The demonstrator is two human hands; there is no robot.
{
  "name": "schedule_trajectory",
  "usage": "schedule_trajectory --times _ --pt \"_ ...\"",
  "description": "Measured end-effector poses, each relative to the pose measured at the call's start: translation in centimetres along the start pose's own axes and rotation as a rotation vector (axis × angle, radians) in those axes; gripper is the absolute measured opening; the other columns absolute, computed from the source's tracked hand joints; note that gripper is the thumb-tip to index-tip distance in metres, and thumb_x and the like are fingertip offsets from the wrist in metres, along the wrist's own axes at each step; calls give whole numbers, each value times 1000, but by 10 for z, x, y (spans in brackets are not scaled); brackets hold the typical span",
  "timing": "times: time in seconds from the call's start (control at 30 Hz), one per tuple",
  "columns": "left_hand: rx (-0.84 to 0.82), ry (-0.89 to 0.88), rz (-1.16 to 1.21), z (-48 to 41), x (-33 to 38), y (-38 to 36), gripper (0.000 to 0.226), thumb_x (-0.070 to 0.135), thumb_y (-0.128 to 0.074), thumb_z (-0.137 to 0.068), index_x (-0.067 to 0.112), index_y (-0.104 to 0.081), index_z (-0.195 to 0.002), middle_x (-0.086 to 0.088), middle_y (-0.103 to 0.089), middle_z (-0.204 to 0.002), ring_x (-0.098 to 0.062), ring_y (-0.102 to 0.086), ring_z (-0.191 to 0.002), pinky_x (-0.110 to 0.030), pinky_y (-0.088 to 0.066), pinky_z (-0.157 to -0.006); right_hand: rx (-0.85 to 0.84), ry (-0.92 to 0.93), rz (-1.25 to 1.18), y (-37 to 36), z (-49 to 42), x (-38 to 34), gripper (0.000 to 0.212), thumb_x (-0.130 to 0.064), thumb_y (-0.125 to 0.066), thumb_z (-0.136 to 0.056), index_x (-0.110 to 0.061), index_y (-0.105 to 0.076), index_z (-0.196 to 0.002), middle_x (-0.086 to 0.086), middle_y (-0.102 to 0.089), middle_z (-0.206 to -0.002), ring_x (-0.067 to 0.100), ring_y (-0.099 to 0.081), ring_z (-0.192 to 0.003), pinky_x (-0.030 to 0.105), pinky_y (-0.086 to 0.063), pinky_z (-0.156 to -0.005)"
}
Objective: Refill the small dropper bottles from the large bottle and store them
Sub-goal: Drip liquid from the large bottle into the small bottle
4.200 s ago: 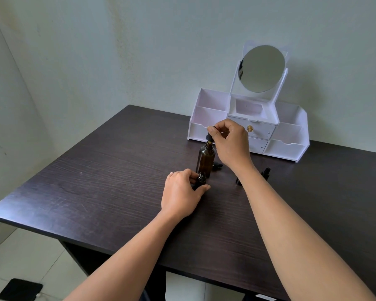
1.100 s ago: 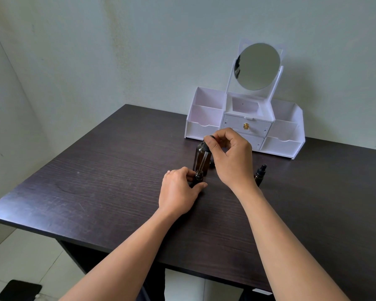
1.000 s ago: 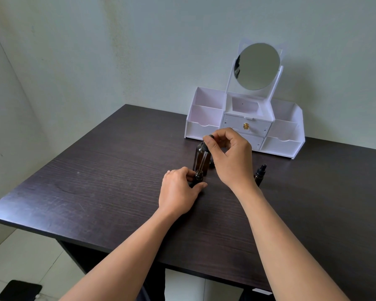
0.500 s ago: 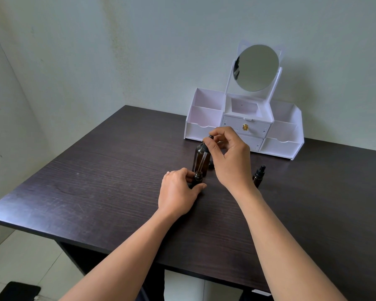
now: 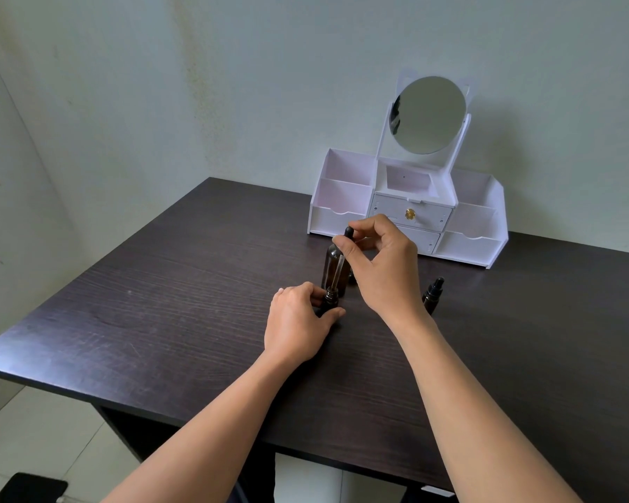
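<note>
L hand [image 5: 298, 323] is gripping small dropper bottle [image 5: 330, 296] on table [image 5: 160, 303], fingers hiding its body; large bottle [image 5: 328, 263] just behind. R hand [image 5: 378, 265] is pinching dropper [image 5: 339, 268], tip now at small bottle's neck, earlier in large bottle. Capped bottle [image 5: 433, 292] is partly behind R wrist.

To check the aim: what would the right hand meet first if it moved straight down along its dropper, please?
Probably the small bottle in the left hand; the dropper tip looks to be at its mouth.
</note>
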State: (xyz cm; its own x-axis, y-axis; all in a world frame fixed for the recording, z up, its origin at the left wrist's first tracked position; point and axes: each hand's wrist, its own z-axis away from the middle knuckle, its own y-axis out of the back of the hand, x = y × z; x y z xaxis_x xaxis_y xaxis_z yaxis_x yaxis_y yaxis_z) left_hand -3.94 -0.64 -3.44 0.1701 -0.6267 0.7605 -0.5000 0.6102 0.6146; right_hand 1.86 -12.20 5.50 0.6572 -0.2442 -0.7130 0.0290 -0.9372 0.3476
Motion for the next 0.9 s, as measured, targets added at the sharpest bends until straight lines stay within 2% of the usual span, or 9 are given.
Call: schedule_trajectory --times 0.13,0.27,0.4,0.57,0.7,0.8,0.9 --pt "-7 3 -3 1 1 1 37 49 -79 -79 27 -67 -106 14 -68 -97 -9 -58 -102 -42 -50 -100 -3 5 24 0 -1 1 14 -22 -77 -87 -11 -70 -87 -2 -71 -83 10 -66 -77 33 -57 -73" --pt "-14 6 5 0 1 0 35 49 -80 -78 29 -67 -104 16 -67 -95 -9 -61 -100 -43 -51 -100 -7 -9 -5 0 -2 -1 14 -23 -78 -86 -14 -69 -91 -4 -71 -85 9 -67 -79 26 -57 -73" --pt "-3 -2 -6 1 2 1 34 48 -79 -79 29 -67 -104 16 -66 -95 -10 -58 -103 -41 -50 -98 -1 8 18 0 -3 -1 13 -21 -77 -87 -10 -70 -86 -2 -70 -82 8 -66 -75 29 -56 -72" --pt "-6 3 2 1 2 2 33 48 -79 -79 29 -67 -104 15 -66 -96 -10 -58 -104 -43 -49 -101 -1 -8 8 1 -2 -1 13 -22 -77 -86 -13 -68 -86 -4 -70 -82 8 -66 -76 32 -57 -73" --pt "9 -6 6 2 2 2 34 47 -80 -79 27 -68 -104 20 -61 -89 -8 -57 -101 -43 -47 -103 6 -31 -33 3 -2 -3 13 -23 -78 -85 -18 -67 -89 -7 -70 -83 10 -68 -78 31 -58 -74" --pt "14 -8 12 1 1 2 35 47 -80 -79 26 -69 -104 18 -63 -90 -8 -56 -101 -41 -46 -103 100 -9 -86 8 -10 -9 16 -20 -79 -84 -21 -65 -91 -6 -69 -84 10 -69 -77 32 -59 -74" --pt "20 1 10 1 1 1 36 49 -79 -79 26 -69 -105 14 -67 -95 -9 -56 -104 -38 -46 -101 223 54 -130 15 -22 -16 15 -20 -78 -85 -17 -65 -93 -4 -68 -84 13 -69 -77 35 -58 -76"
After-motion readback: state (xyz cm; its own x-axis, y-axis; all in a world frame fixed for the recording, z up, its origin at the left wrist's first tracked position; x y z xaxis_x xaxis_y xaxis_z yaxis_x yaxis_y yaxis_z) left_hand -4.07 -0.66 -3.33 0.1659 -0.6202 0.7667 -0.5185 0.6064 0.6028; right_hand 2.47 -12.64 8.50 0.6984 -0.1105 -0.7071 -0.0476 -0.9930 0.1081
